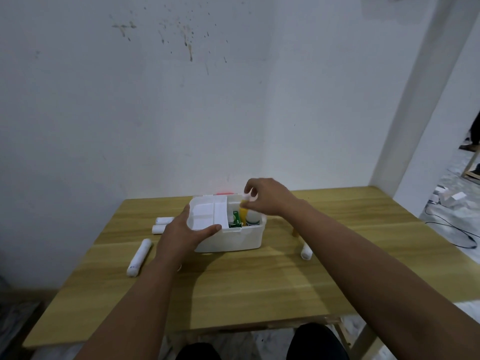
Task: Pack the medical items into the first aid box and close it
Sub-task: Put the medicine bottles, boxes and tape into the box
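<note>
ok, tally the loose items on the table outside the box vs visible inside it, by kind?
White bandage rolls on the table: 4 (two stacked left, one front left, one right)
Yellow bottle going into the box, held by the right hand: 1
Green packet in the box: 1
White-capped container in the box: 1
Total: 7

Can't read the label on the green packet (pixel 235 220) inside the first aid box (pixel 231 236), way too small. Yellow bottle (pixel 243 213) half hidden behind the right hand (pixel 267 197). Both forearms cut off at the near edge.
</note>
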Demonstrator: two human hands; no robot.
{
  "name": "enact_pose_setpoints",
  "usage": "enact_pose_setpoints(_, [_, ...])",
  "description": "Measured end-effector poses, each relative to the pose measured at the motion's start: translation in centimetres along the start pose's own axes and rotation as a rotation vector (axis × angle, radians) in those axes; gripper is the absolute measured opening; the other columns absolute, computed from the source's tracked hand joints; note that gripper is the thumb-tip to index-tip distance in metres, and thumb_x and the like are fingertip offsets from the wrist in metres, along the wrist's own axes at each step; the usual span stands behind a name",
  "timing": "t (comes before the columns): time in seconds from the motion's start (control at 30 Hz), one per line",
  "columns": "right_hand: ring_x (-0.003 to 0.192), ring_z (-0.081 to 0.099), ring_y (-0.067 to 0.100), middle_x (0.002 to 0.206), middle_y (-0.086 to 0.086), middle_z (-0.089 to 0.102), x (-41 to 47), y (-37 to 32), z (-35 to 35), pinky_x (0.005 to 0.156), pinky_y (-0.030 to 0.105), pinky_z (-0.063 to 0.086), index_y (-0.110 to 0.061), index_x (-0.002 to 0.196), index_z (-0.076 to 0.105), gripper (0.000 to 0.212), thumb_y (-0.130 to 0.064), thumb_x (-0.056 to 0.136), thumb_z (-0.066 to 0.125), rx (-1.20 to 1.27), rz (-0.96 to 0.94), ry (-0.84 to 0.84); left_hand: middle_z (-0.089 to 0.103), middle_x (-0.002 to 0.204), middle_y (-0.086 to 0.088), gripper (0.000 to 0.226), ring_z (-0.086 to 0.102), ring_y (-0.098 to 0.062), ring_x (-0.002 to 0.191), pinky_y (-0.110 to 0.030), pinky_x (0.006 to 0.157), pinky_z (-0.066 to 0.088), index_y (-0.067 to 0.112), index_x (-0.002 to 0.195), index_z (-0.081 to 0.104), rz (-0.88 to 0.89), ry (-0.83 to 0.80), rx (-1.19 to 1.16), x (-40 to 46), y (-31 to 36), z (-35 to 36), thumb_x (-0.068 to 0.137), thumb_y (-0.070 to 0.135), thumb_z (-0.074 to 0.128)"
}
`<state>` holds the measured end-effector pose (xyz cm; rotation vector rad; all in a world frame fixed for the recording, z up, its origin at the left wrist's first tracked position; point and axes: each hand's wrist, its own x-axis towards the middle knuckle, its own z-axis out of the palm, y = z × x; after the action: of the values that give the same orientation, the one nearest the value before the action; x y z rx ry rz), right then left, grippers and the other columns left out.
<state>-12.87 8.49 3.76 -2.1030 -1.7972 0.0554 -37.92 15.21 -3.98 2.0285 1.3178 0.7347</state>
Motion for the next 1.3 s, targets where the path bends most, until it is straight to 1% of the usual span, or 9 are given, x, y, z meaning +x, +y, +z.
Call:
enact_pose_setpoints(0.07, [0.093, 0.063, 0.013, 0.101, -0.007, 0.07, -0.3, 0.8, -1.5, 0.082, 0.035, 0.054, -0.027, 0.112, 0.068, 0.034, -0.052, 0.089, 0.067, 0.071, 0.057, 0.121, 0.051, 0.154, 0.0, 0.139, 0.051, -0.028, 0.136, -0.045, 0.091, 0.055, 0.033, 0.161, 0.029, -0.011, -0.001, 0.008, 0.1, 0.0, -0.1, 0.044, 0.101, 0.061])
enact_pose_setpoints(0.17, [0.1, 0.066, 0.018, 0.11, -0.005, 0.072, -0.7, 3.1, -3.3, 0.086, 0.038, 0.056, -0.026, 0.113, 0.071, 0.023, -0.034, 0.094, 0.06, -0.015, 0.177, 0.176, 0.053, 0.153, 0.001, 0.141, 0.051, -0.027, 0.135, -0.042, 0.089, 0.054, 0.034, 0.161, 0.03, -0.018, 0.001, -0.002, 0.1, 0.1, -0.1, 0.041, 0.102, 0.06])
enact_pose_setpoints(0.27, [0.1, 0.067, 0.02, 0.114, -0.001, 0.071, -1.1, 5.2, -3.8, 0.087, 0.039, 0.058, -0.019, 0.114, 0.071, 0.025, -0.021, 0.09, 0.063, -0.156, 0.336, -0.042, 0.055, 0.15, 0.001, 0.13, 0.053, -0.026, 0.132, -0.037, 0.08, 0.05, 0.034, 0.159, 0.031, 0.0, 0.006, -0.009, 0.0, 0.2, -0.1, 0.049, 0.094, 0.066])
enact_pose_setpoints(0.43, [0.09, 0.07, 0.023, 0.1, 0.006, 0.07, -2.2, 6.2, -2.6, 0.086, 0.041, 0.061, -0.013, 0.11, 0.065, 0.044, -0.023, 0.073, 0.088, -0.274, 0.455, -0.351, 0.054, 0.152, 0.0, 0.123, 0.052, -0.028, 0.133, -0.037, 0.08, 0.049, 0.034, 0.16, 0.029, -0.004, 0.006, -0.012, 0.2, 0.0, 0.1, 0.057, 0.087, 0.071])
enact_pose_setpoints(0.6, [0.088, 0.075, 0.023, 0.095, 0.008, 0.077, -2.7, 6.6, -1.1, 0.084, 0.039, 0.063, -0.006, 0.101, 0.076, 0.026, -0.013, 0.078, 0.085, -0.306, 0.438, -0.364, 0.051, 0.154, -0.002, 0.117, 0.05, -0.028, 0.136, -0.037, 0.084, 0.048, 0.034, 0.162, 0.028, -0.02, 0.011, -0.016, 0.1, 0.2, 0.2, 0.065, 0.077, 0.078])
enact_pose_setpoints(0.7, [0.08, 0.076, 0.02, 0.082, 0.009, 0.078, -2.6, 6.1, -2.5, 0.081, 0.039, 0.064, -0.004, 0.094, 0.079, 0.017, -0.009, 0.078, 0.084, -0.26, 0.432, -0.318, 0.052, 0.153, -0.001, 0.121, 0.051, -0.028, 0.134, -0.038, 0.084, 0.051, 0.034, 0.161, 0.027, -0.024, 0.0, -0.009, 0.2, 0.2, 0.2, 0.061, 0.083, 0.075])
enact_pose_setpoints(0.9, [0.071, 0.074, 0.015, 0.072, 0.002, 0.075, -1.1, 1.1, -7.6, 0.072, 0.033, 0.062, -0.012, 0.082, 0.074, 0.033, -0.017, 0.06, 0.098, -0.037, 0.31, -0.1, 0.054, 0.151, 0.0, 0.127, 0.053, -0.027, 0.131, -0.04, 0.082, 0.053, 0.035, 0.161, 0.027, -0.027, -0.006, -0.007, 0.2, -0.2, 0.1, 0.055, 0.089, 0.071])
enact_pose_setpoints(1.13, [0.082, 0.07, 0.013, 0.09, -0.002, 0.074, -0.4, -5.2, -6.1, 0.076, 0.03, 0.06, -0.014, 0.094, 0.078, 0.037, -0.021, 0.063, 0.097, 0.021, 0.1, -0.093, 0.051, 0.155, -0.001, 0.122, 0.05, -0.029, 0.135, -0.044, 0.091, 0.054, 0.035, 0.162, 0.026, -0.031, -0.01, 0.001, 0.3, -0.2, 0.2, 0.061, 0.084, 0.074])
enact_pose_setpoints(1.3, [0.085, 0.068, 0.019, 0.094, 0.003, 0.074, 0.0, -7.1, -3.5, 0.078, 0.033, 0.06, -0.012, 0.096, 0.078, 0.02, -0.009, 0.077, 0.084, -0.116, 0.01, -0.091, 0.053, 0.152, 0.0, 0.124, 0.052, -0.027, 0.132, -0.043, 0.086, 0.055, 0.035, 0.161, 0.027, -0.019, -0.017, 0.012, 0.4, -0.1, 0.2, 0.058, 0.088, 0.071])
